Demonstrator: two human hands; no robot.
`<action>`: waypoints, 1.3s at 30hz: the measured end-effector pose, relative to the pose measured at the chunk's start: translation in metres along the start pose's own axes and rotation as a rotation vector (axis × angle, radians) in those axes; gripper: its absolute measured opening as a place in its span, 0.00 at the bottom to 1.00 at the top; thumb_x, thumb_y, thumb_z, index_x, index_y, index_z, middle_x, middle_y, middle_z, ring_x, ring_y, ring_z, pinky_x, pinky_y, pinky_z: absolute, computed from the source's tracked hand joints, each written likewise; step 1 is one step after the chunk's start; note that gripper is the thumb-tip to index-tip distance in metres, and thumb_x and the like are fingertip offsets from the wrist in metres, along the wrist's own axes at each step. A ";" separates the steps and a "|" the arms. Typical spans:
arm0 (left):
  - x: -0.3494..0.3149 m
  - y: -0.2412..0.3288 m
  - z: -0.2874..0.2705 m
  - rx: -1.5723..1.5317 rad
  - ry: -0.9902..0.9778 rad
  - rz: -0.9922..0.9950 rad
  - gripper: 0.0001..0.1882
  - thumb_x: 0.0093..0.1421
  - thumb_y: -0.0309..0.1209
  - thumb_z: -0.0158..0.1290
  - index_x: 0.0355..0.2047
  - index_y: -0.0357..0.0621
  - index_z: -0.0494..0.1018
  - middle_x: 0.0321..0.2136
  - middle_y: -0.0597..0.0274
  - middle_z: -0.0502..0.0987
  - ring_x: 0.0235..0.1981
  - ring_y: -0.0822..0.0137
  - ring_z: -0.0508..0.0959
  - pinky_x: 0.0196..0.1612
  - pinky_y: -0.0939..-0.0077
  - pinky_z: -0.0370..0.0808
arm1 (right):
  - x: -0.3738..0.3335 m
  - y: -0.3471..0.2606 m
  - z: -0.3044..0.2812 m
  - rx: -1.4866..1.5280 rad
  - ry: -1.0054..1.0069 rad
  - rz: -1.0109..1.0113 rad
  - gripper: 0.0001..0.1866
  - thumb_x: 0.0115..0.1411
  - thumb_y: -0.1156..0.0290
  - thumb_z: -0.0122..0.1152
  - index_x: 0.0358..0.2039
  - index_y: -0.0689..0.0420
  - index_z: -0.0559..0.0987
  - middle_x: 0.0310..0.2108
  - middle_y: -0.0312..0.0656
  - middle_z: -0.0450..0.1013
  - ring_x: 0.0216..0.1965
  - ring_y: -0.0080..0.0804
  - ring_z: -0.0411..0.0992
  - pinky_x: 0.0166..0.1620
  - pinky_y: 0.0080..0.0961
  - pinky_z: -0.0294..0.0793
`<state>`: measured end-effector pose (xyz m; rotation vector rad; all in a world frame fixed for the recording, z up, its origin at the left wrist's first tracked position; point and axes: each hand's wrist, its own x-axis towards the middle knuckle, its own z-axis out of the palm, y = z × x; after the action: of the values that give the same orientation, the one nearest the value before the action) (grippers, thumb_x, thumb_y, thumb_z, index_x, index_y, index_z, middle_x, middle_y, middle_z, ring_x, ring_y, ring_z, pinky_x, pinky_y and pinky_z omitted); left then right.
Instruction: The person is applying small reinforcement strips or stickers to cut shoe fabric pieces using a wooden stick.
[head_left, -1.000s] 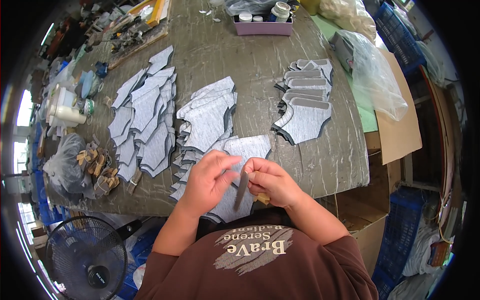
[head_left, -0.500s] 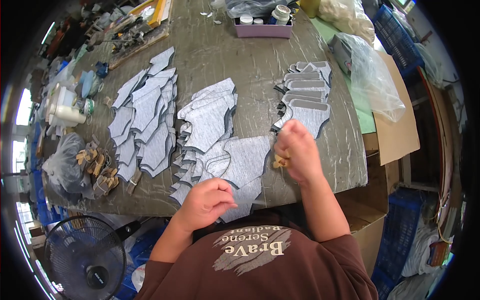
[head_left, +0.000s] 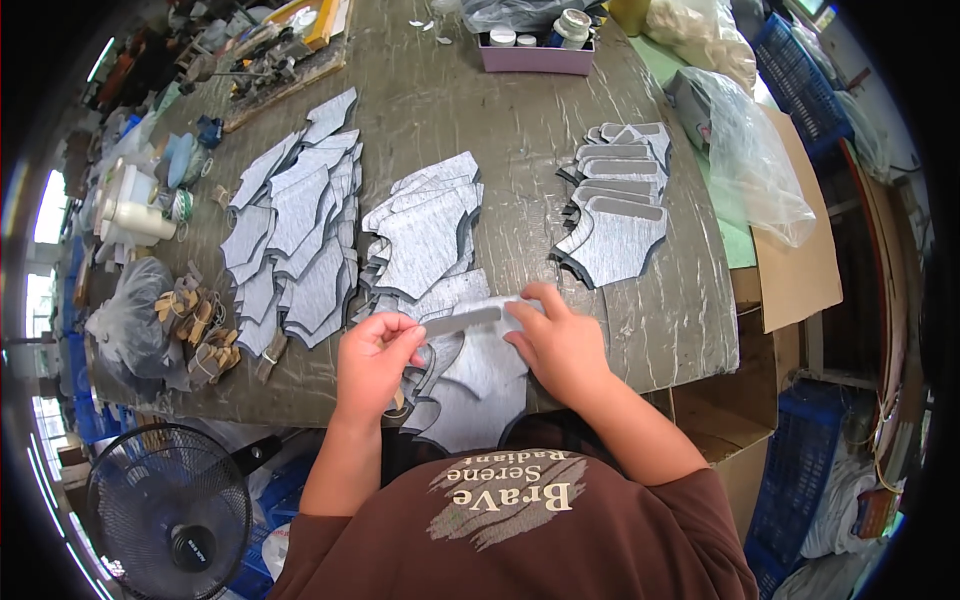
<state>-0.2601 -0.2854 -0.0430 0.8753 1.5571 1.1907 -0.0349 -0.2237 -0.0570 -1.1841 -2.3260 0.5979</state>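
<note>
My left hand [head_left: 375, 362] pinches one end of a narrow dark-grey strip [head_left: 462, 321] between thumb and fingers. The strip lies along the upper edge of a light-grey, curved-cut fabric piece [head_left: 478, 375] at the table's near edge. On that piece's upper right corner rests my right hand [head_left: 562, 345], its thumb and fingers apart, fingertips at the strip's other end. Just beyond is a pile of similar grey pieces [head_left: 425, 235]. To the right, overlapping pieces [head_left: 612, 245] carry dark-grey strips along their top edges.
More grey pieces [head_left: 300, 215] overlap on the table's left. Bundled tan pieces [head_left: 212, 355] and a clear bag [head_left: 135, 310] lie by the left edge. A purple tray [head_left: 537, 60] with jars stands at the back. A plastic bag [head_left: 750, 165] hangs over cardboard at right; a fan [head_left: 170, 520] stands lower left.
My right hand has moved left and down from the right-hand stack to the near piece. My left hand has risen slightly, and the strip now lies across the piece's upper edge.
</note>
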 end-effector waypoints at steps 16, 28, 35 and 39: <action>0.039 0.014 0.052 0.213 -0.140 -0.069 0.03 0.57 0.22 0.54 0.28 0.34 0.74 0.21 0.63 0.75 0.16 0.77 0.73 0.20 0.83 0.70 | -0.032 0.009 0.014 -0.236 -0.035 -0.072 0.13 0.46 0.69 0.61 0.35 0.52 0.75 0.46 0.48 0.67 0.20 0.31 0.72 0.21 0.27 0.72; 0.044 0.015 0.056 0.254 -0.121 -0.134 0.03 0.56 0.22 0.54 0.28 0.33 0.75 0.21 0.61 0.76 0.15 0.76 0.73 0.19 0.83 0.70 | -0.029 0.004 0.008 -0.215 -0.084 -0.027 0.20 0.50 0.63 0.63 0.41 0.59 0.73 0.52 0.48 0.65 0.20 0.28 0.72 0.22 0.25 0.72; 0.044 0.010 0.057 0.293 -0.126 -0.093 0.03 0.56 0.22 0.54 0.27 0.34 0.75 0.20 0.62 0.76 0.15 0.76 0.73 0.18 0.84 0.68 | -0.024 0.004 0.007 -0.377 -0.151 -0.076 0.14 0.53 0.62 0.59 0.34 0.57 0.71 0.57 0.54 0.65 0.16 0.26 0.71 0.18 0.25 0.70; 0.041 0.002 0.060 0.599 -0.061 0.138 0.04 0.54 0.24 0.54 0.26 0.34 0.74 0.20 0.55 0.76 0.18 0.65 0.75 0.22 0.73 0.70 | -0.022 0.002 0.004 -0.392 -0.167 -0.082 0.13 0.54 0.61 0.58 0.33 0.56 0.70 0.57 0.53 0.65 0.15 0.26 0.71 0.18 0.25 0.70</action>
<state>-0.2141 -0.2299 -0.0558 1.4087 1.8581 0.7781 -0.0243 -0.2413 -0.0655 -1.2349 -2.7058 0.2217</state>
